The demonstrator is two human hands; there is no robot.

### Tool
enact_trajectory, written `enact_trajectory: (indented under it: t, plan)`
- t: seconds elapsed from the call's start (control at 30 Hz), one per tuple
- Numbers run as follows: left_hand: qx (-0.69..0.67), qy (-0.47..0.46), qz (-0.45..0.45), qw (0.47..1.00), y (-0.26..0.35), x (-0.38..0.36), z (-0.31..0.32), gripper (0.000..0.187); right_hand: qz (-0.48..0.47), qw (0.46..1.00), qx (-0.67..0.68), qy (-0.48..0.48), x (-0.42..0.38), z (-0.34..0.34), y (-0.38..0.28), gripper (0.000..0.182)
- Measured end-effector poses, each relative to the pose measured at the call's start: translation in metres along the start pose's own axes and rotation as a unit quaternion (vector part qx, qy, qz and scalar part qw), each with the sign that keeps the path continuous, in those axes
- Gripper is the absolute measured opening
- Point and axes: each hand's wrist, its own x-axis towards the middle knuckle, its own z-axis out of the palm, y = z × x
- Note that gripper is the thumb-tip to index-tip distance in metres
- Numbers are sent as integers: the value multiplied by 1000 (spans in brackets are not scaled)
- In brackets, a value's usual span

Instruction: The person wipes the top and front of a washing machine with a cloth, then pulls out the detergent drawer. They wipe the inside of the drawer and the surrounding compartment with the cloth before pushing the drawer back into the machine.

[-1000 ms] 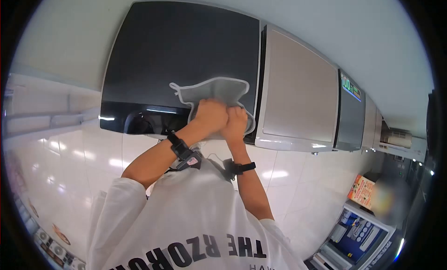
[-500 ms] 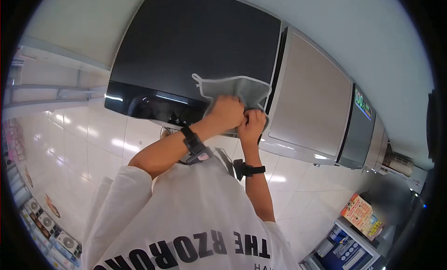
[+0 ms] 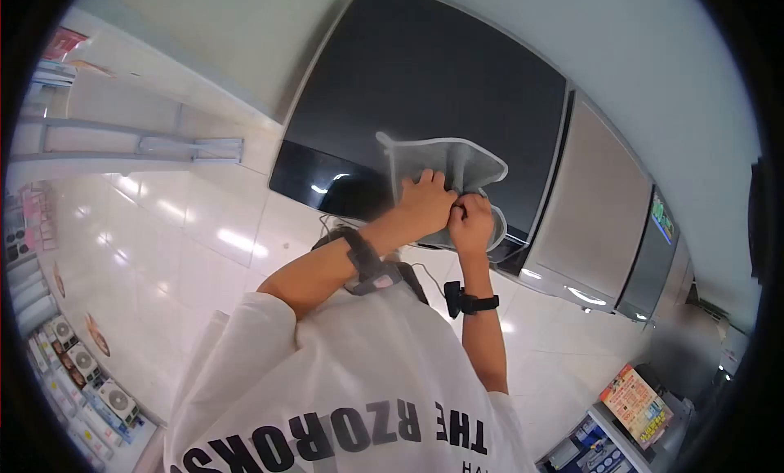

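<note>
A grey cloth point(image 3: 420, 156) with pale edging and a small corner loop lies bunched on the front right part of a black-topped appliance point(image 3: 425, 73). My left hand point(image 3: 426, 205) is over the cloth's middle, fingertips bent onto it and the thumb side gathering a fold. Close beside it, my right hand point(image 3: 474, 225) is closed on the cloth's right part, with curled fingers. The two hands nearly touch, and the fold between them is partly hidden. Each wrist wears a black strapped device.
A second appliance point(image 3: 592, 204) with a beige top stands close on the right, across a narrow gap. Beyond its dark panel is a bright display point(image 3: 662, 218). A wall runs behind. At lower right are a printed sign point(image 3: 637, 406) and a blurred person. Shelved boxes point(image 3: 82, 367) line the lower left.
The view has shifted, so the appliances and hands appear further right. My left fingers have spread a little on the cloth, and the cloth's right side is bunched differently. Both hands stay on it.
</note>
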Motion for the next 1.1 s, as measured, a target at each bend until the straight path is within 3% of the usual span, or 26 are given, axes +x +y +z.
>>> enact_trajectory:
  t: [0.17,0.4,0.57,0.83,1.1]
  plan:
    - [1,25,-22,999,-18,-3,-6,30,-32,999,13,-36,9,17,-8,12]
    - [36,82,-50,995,-118,-50,-35,27,-98,993,12,-65,34,87,-87,11]
    - [47,113,-98,988,-170,-70,-51,39,-121,988,22,-93,45,113,-119,9]
    - [13,88,-106,990,-159,-73,-62,43,-140,988,1,-69,41,108,-120,8]
    - [59,64,-84,993,-130,-46,-53,37,-108,994,5,-31,30,71,-70,5]
